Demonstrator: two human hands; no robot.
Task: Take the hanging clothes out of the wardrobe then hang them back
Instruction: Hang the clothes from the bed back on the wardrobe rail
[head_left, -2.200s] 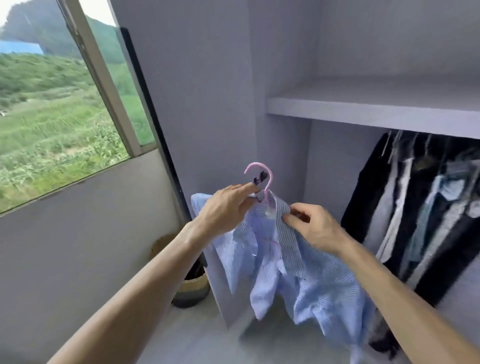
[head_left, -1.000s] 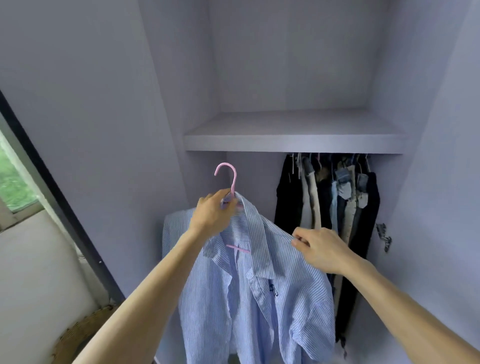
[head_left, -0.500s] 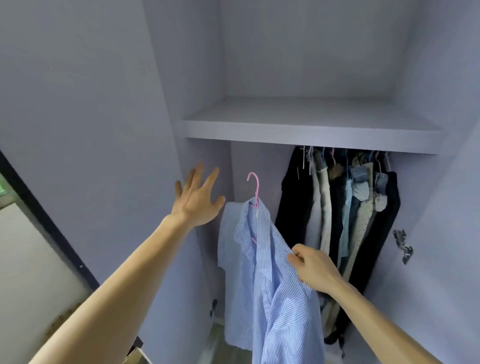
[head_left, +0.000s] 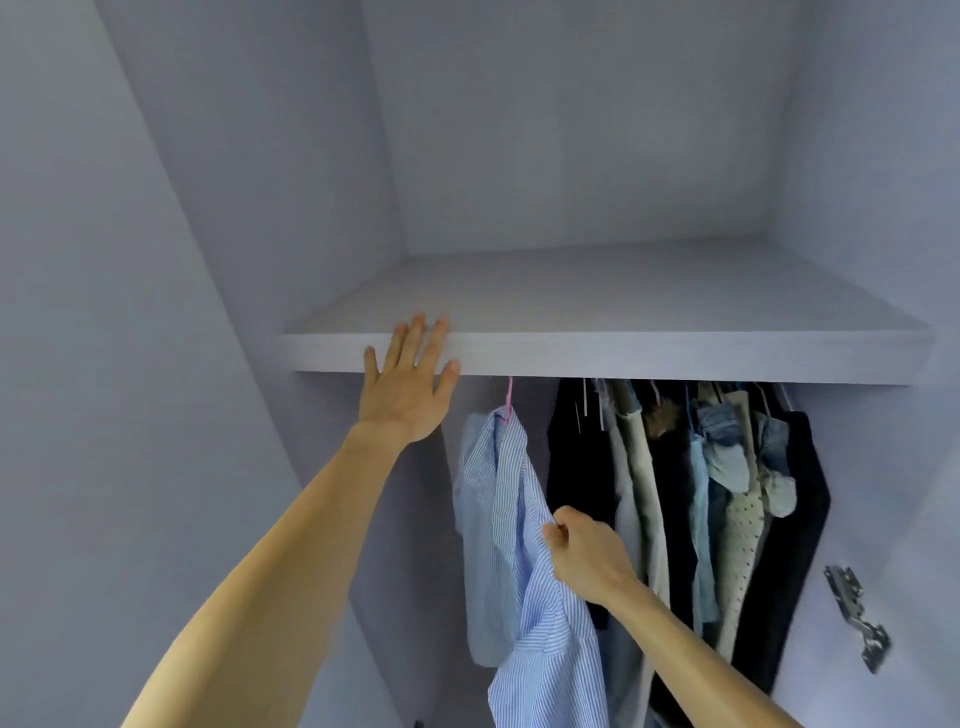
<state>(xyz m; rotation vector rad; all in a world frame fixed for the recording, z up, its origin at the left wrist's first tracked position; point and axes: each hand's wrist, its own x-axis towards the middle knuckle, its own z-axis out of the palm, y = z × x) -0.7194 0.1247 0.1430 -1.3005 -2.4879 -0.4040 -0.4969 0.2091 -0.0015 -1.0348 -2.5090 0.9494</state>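
Head — right hand (head_left: 587, 558) on shirt (head_left: 493, 499)

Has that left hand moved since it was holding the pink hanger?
Yes. The left hand has risen from well below the shelf to its front edge, fingers straight.

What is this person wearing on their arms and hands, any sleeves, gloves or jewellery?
Nothing that shows. The left hand and right hand are ungloved, with no watch or band at either wrist. Both forearms are uncovered to the picture's edge, so no sleeve shows. No ring shows on the left hand; the right one's fingers are mostly hidden.
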